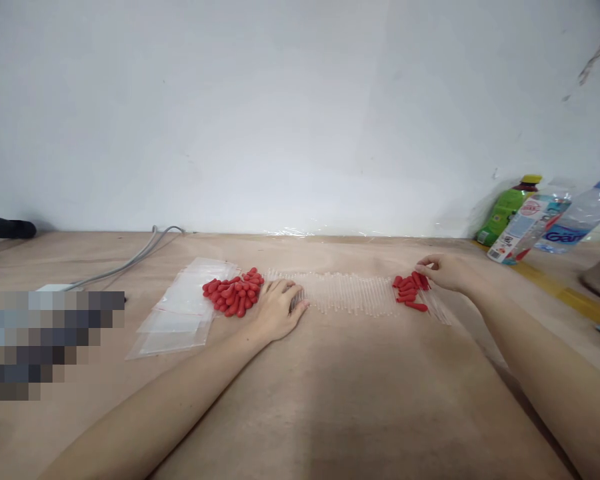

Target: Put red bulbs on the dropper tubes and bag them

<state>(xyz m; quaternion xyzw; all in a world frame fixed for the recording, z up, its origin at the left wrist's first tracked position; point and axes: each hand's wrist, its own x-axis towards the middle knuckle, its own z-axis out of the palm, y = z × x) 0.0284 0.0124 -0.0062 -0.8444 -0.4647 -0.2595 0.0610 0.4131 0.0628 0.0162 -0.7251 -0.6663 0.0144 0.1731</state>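
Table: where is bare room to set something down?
Bare table between the forearms, near side of the clear tube row. Also behind that row, toward the wall. Crowded: left hand by red caps and bags; right hand; bottles.

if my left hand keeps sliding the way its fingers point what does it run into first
Probably the row of clear tubes: the left hand lies flat, fingertips pointing right and already at the row's near end.

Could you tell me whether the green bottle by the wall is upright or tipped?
Tipped: the green bottle leans against the wall, yellow cap up.
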